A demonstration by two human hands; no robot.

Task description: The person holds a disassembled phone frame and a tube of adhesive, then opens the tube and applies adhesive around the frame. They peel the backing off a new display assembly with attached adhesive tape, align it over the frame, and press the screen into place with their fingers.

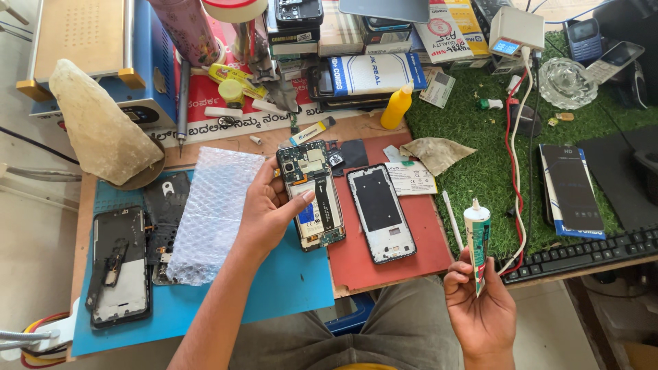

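My left hand grips an opened phone body with its circuit board and battery exposed, held tilted above the blue mat. My right hand holds an upright white and green glue tube with a pointed nozzle, off the table's front edge. Between the two, a black phone frame lies flat on the red mat.
A sheet of bubble wrap and two dismantled phones lie on the left. A yellow squeeze bottle, boxes and tools crowd the back. A black keyboard and a boxed screen rest on green turf at right.
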